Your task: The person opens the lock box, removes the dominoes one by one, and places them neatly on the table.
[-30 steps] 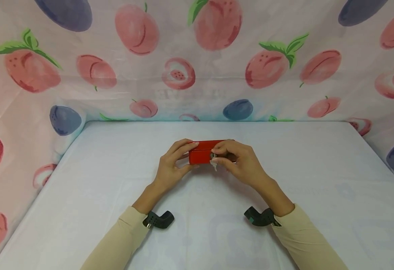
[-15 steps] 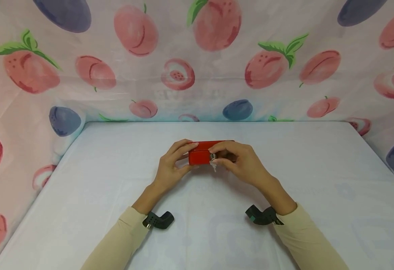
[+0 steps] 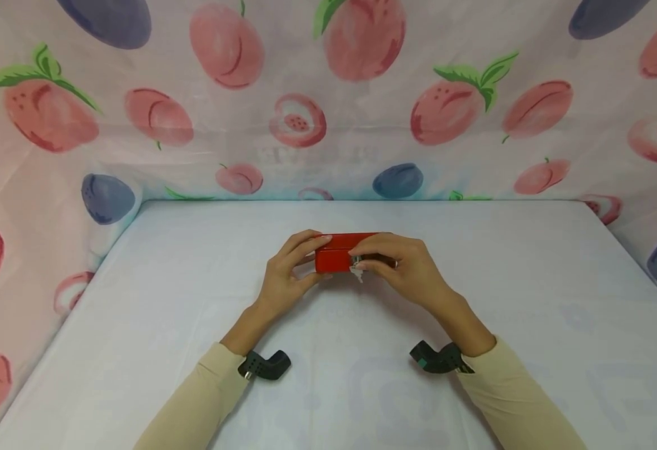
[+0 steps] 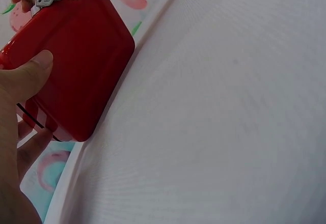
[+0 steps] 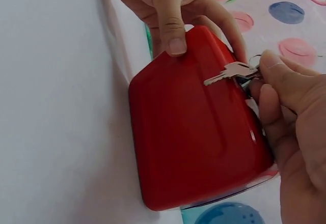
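A small red lockable box (image 3: 334, 261) is held up on its edge over the white table, its smooth red face filling much of both wrist views. My left hand (image 3: 284, 275) grips its left end, thumb on one face and fingers wrapped over the opposite side. At the box's front, my right hand (image 3: 409, 265) pinches a key at the lock between thumb and forefinger. A second silver key (image 5: 229, 74) hangs loose from the same ring, its blade lying across the red face. The pinched key is mostly hidden by the fingertips.
A white cloth (image 3: 328, 375) covers the table. Behind and to the sides hangs a pink curtain (image 3: 362, 144) printed with peaches and blue plums. Black wrist cameras (image 3: 266, 366) stick out inward from both beige sleeves.
My right hand has shifted and turned slightly at the key, its fingers a little straighter. The loose key has swung slightly. My left hand keeps the same hold on the box.
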Tool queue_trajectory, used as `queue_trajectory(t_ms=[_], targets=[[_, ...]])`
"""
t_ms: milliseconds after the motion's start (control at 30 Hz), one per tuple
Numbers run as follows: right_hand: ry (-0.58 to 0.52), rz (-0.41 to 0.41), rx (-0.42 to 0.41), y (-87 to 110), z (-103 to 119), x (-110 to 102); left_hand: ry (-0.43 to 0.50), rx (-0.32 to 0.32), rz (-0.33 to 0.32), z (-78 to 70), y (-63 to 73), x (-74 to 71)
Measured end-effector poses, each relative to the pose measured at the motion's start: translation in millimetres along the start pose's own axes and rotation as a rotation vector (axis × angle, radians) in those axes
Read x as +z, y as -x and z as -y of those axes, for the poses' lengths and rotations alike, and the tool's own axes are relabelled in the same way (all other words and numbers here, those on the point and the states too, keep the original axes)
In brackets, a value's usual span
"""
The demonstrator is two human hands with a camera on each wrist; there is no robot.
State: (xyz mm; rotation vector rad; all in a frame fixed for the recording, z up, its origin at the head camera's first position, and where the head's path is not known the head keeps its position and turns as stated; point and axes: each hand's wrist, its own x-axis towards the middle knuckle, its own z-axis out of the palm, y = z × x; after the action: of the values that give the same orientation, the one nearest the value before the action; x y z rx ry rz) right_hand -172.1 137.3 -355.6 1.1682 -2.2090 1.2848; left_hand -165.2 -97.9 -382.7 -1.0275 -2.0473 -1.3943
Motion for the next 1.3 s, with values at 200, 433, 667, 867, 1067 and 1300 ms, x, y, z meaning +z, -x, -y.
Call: queue_trajectory(t_ms=[200, 433, 667, 867, 1067, 1300], targets=[[-0.019, -0.049, -0.044, 0.1, -2.0, 3.4, 0.001, 0.002, 0.002, -0.6, -0.5, 0.2], [-0.011, -0.029, -0.06, -0.3, -2.1, 1.2, -0.004, -0.001, -0.001, -1.6, -0.2, 0.4], [-0.005, -0.026, -0.033, 0.7, -0.4, -3.2, -0.003, -0.002, -0.002, -1.7, -0.1, 0.4], [-0.011, -0.03, -0.015, 1.9, -2.5, -4.7, -0.009, 0.007, -0.007, -1.3, -0.3, 0.5], [-0.016, -0.04, -0.023, 1.2, -2.3, -4.7, -0.005, -0.003, -0.005, -1.1, -0.7, 0.3], [-0.005, -0.063, -0.016, 0.8, -1.0, -3.7, -0.004, -0.007, -0.005, -1.6, -2.4, 0.2]])
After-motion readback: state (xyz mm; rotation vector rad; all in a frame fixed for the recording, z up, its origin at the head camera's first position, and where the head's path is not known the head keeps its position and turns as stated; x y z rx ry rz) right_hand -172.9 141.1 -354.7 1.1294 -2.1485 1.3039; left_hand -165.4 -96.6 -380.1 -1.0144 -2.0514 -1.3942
